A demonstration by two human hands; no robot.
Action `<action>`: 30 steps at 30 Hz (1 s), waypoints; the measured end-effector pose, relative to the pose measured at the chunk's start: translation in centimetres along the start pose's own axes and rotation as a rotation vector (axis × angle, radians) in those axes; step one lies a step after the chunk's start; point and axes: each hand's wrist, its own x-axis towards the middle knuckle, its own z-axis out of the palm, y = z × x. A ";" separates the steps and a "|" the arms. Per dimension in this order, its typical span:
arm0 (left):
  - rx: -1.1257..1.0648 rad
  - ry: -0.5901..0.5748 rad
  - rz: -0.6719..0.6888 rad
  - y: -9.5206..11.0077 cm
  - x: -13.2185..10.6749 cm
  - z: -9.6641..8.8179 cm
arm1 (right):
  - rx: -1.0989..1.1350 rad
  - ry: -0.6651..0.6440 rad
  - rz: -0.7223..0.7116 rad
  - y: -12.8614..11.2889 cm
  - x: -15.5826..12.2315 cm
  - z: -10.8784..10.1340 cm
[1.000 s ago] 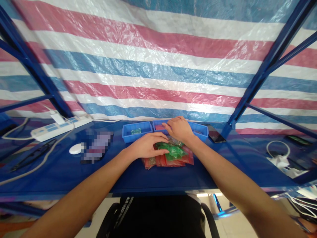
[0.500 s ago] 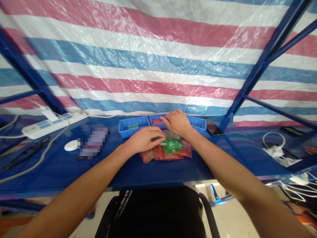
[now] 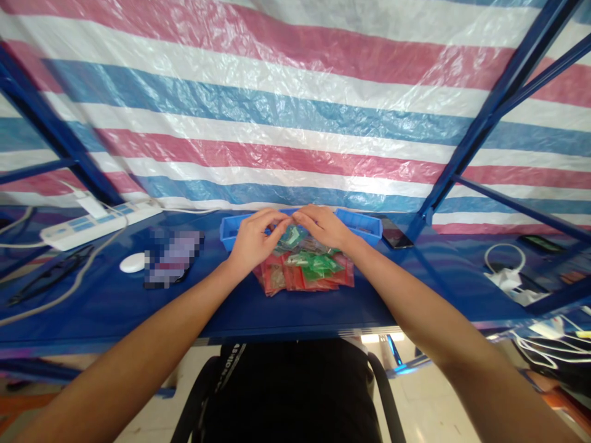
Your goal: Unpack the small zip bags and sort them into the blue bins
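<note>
My left hand (image 3: pixel 258 237) and my right hand (image 3: pixel 323 226) meet fingertip to fingertip over the front of the blue bins. Both are closed in a pinch on the upper edge of a small teal-green plastic bag (image 3: pixel 292 236), which hangs below the fingers. What is inside that bag is too small to tell. Just under my hands lies a pile of small zip bags: green bags (image 3: pixel 318 264) on top, red bags (image 3: pixel 295 282) spread beneath. Behind my hands stand the left blue bin (image 3: pixel 228 229) and the right blue bin (image 3: pixel 364 225), partly hidden by my fingers.
A dark phone (image 3: pixel 396 234) lies right of the bins. On the left are a blurred-out phone (image 3: pixel 178 258), a white round case (image 3: pixel 132 263), a power strip (image 3: pixel 101 224) and a grey cable (image 3: pixel 78 286). A white coiled cable (image 3: pixel 505 258) sits at the right.
Both hands have come together above the pile. The left moved up and away from the bags; the right shifted slightly toward it. The teal-green bag now shows between the fingers.
</note>
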 end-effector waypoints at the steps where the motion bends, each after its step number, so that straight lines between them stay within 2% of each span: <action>1: -0.013 0.028 -0.030 0.0 0.0 0.0 | 0.071 0.010 -0.012 -0.3 -0.2 0.2; 6: -0.127 0.095 -0.141 0.0 0.0 0.2 | 0.250 0.089 0.063 -0.6 -1.5 1.6; 10: -0.287 0.022 -0.194 -0.8 -0.1 1.2 | 0.347 0.184 0.128 0.7 -1.8 2.4; 14: -0.401 -0.016 -0.214 -1.9 -0.2 1.8 | 0.407 0.252 0.115 1.5 -1.5 2.7; 24: -0.527 -0.048 -0.263 -2.0 -0.2 1.9 | 0.415 0.246 0.180 0.7 -1.6 1.8; 30: -0.557 0.003 -0.228 -1.8 -0.1 2.0 | 0.587 0.278 0.169 0.8 -1.3 3.0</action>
